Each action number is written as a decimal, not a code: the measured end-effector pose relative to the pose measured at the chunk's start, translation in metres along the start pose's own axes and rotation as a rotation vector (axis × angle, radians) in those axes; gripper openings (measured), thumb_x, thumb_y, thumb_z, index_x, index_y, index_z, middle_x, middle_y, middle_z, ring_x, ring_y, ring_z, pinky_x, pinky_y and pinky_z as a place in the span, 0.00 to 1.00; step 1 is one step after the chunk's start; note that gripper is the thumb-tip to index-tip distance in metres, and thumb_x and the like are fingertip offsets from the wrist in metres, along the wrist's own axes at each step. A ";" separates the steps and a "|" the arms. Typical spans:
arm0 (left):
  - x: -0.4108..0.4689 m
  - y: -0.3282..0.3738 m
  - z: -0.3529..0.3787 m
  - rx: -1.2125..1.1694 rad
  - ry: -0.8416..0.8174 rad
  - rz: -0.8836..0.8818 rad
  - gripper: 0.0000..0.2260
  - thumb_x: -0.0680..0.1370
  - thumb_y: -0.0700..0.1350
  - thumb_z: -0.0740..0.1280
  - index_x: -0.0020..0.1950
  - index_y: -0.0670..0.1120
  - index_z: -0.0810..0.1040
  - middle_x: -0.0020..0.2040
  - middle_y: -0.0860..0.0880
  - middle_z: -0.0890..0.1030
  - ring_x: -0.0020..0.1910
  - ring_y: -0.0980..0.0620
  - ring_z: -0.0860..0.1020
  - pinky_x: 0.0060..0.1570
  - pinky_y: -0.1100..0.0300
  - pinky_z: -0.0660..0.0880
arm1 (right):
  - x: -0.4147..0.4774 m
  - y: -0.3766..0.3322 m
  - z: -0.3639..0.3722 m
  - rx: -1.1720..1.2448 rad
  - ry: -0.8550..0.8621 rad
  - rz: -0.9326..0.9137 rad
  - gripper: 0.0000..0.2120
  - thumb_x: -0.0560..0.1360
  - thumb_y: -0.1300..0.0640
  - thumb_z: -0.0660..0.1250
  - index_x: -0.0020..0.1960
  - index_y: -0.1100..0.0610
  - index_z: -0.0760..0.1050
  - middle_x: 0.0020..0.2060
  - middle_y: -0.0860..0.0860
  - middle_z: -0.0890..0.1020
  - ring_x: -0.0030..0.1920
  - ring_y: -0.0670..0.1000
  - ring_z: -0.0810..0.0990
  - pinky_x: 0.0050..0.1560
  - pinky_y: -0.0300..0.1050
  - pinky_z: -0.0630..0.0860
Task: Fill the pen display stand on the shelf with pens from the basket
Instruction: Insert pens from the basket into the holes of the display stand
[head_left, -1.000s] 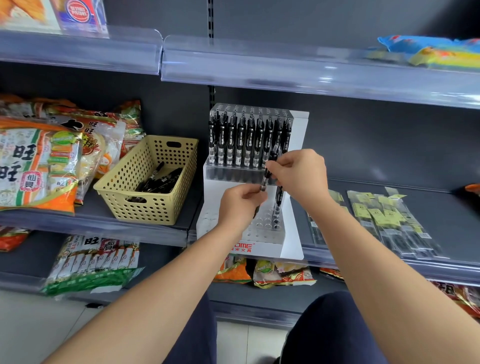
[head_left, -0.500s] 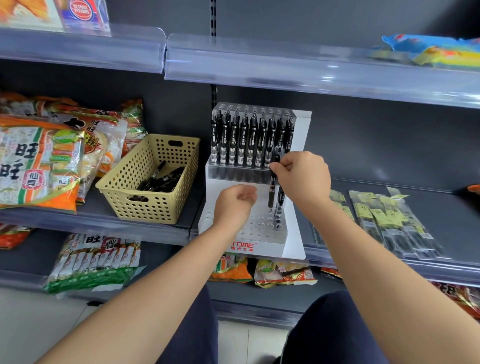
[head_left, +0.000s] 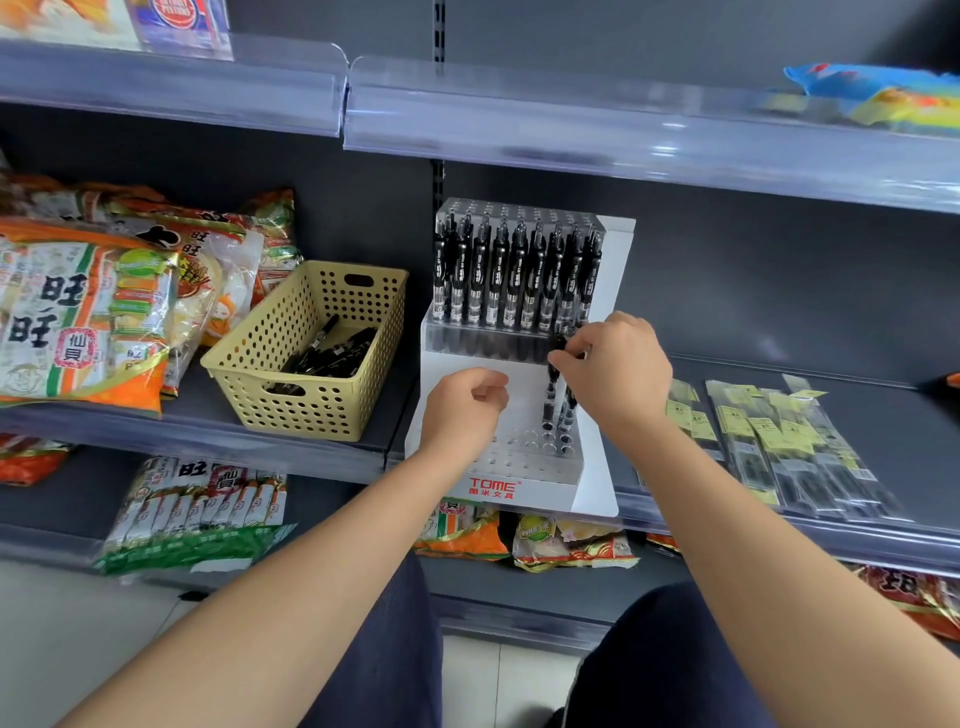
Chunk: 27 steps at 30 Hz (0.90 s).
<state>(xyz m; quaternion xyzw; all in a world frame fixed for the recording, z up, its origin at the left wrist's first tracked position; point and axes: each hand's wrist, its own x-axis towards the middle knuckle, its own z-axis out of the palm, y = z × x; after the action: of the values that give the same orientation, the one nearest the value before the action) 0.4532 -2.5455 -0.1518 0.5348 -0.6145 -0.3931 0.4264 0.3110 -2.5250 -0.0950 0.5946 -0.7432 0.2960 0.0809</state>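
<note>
A white two-tier pen display stand (head_left: 597, 483) sits on the middle shelf. Its upper tier holds a full row of black pens (head_left: 514, 280). My right hand (head_left: 618, 371) pinches the top of a black pen (head_left: 550, 395) standing upright in a hole at the right of the lower tier, next to another pen there. My left hand (head_left: 462, 408) hovers over the lower tier with fingers curled and nothing in it. A yellow perforated basket (head_left: 311, 410) with several black pens (head_left: 332, 353) stands left of the stand.
Snack bags (head_left: 83, 312) crowd the shelf left of the basket. Flat packets of refills (head_left: 779, 441) lie on the shelf to the right. An upper shelf edge (head_left: 623, 135) overhangs the stand. More snack bags (head_left: 192, 514) lie on the lower shelf.
My right hand took the pen from my left hand and lowered it upright into the lower tier. My left hand closed and drew slightly down and left.
</note>
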 end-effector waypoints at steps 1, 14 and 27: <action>0.000 0.000 -0.001 0.008 0.002 -0.002 0.10 0.79 0.40 0.65 0.58 0.47 0.81 0.51 0.52 0.81 0.51 0.55 0.78 0.41 0.70 0.70 | 0.000 0.001 0.002 -0.012 -0.003 -0.010 0.09 0.73 0.50 0.70 0.42 0.55 0.83 0.45 0.52 0.76 0.53 0.54 0.71 0.39 0.43 0.68; 0.000 -0.004 -0.010 0.056 0.016 0.004 0.11 0.78 0.41 0.65 0.59 0.47 0.81 0.53 0.51 0.81 0.51 0.55 0.78 0.51 0.63 0.73 | 0.000 0.002 0.011 -0.064 0.029 -0.015 0.09 0.71 0.52 0.69 0.39 0.56 0.84 0.57 0.52 0.76 0.64 0.57 0.64 0.58 0.48 0.64; 0.000 -0.001 -0.013 0.058 0.020 0.005 0.10 0.78 0.40 0.65 0.58 0.47 0.81 0.52 0.51 0.82 0.51 0.54 0.78 0.43 0.68 0.71 | 0.007 -0.002 0.001 -0.224 -0.083 -0.068 0.09 0.71 0.52 0.68 0.41 0.56 0.84 0.63 0.53 0.75 0.72 0.57 0.59 0.66 0.52 0.60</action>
<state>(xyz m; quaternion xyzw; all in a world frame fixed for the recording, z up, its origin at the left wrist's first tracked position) 0.4656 -2.5464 -0.1490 0.5492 -0.6227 -0.3686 0.4179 0.3112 -2.5320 -0.0918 0.6182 -0.7539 0.1832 0.1261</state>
